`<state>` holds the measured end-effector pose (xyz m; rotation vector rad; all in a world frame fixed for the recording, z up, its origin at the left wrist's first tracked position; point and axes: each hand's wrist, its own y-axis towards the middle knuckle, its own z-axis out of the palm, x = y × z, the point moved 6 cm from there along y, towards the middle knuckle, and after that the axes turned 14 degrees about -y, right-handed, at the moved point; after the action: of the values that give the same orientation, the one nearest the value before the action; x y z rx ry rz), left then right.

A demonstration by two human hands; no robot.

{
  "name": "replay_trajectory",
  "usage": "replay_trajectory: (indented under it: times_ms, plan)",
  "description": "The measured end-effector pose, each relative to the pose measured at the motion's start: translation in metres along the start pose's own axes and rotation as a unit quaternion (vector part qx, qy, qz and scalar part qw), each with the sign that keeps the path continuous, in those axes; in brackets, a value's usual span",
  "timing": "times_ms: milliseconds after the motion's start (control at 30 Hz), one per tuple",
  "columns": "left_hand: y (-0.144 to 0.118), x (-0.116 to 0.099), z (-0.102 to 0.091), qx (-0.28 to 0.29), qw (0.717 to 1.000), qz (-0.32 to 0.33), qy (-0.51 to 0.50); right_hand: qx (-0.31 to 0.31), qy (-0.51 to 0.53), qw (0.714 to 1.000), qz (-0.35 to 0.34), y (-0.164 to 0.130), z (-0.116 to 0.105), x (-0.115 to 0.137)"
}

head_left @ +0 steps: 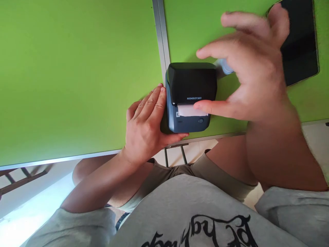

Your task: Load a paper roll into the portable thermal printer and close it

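Note:
A small label printer (192, 84) with a black lid and dark blue base stands on the green table. A strip of white label paper (187, 110) sticks out below its lid, above the power button. My left hand (149, 127) grips the printer, its fingers along the left side and its thumb at the front edge. Over the printer's right side is my right hand (259, 68), fingers spread and holding nothing. Its thumb tip lies over the label paper; I cannot tell whether it touches.
A dark-screened phone or tablet (300, 48) lies on the table (77, 75) at the right, partly behind my right hand. A pale bluish round object (226, 67) shows beside the printer, mostly hidden. A metal seam (161, 37) runs across the tabletop. The table's front edge is near my lap.

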<state>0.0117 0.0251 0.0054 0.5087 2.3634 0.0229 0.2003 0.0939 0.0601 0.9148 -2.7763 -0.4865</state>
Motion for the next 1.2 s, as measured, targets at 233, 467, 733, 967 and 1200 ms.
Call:
replay_trajectory:
  times_ms: [233, 467, 733, 967, 1200]
  plan:
    - [-0.001, 0.002, 0.001, -0.005, 1.0, 0.01, 0.006, -0.04, -0.023, 0.996, 0.081, 0.01, -0.01, -0.019]
    - [-0.001, 0.001, 0.002, -0.005, 1.0, -0.004, 0.002, 0.1, -0.099, 0.982, 0.127, 0.036, -0.016, 0.004]
    - [-0.001, -0.002, 0.002, -0.018, 1.0, 0.001, 0.01, 0.282, -0.198, 0.926, 0.151, 0.03, 0.01, 0.015]
    - [-0.001, 0.0, 0.002, -0.012, 1.0, -0.004, 0.007, 0.224, -0.152, 0.962, 0.026, 0.025, 0.007, 0.028]
    - [-0.001, 0.0, 0.003, -0.024, 1.0, 0.011, 0.007, 0.216, -0.09, 0.971, 0.057, 0.031, -0.003, 0.019]
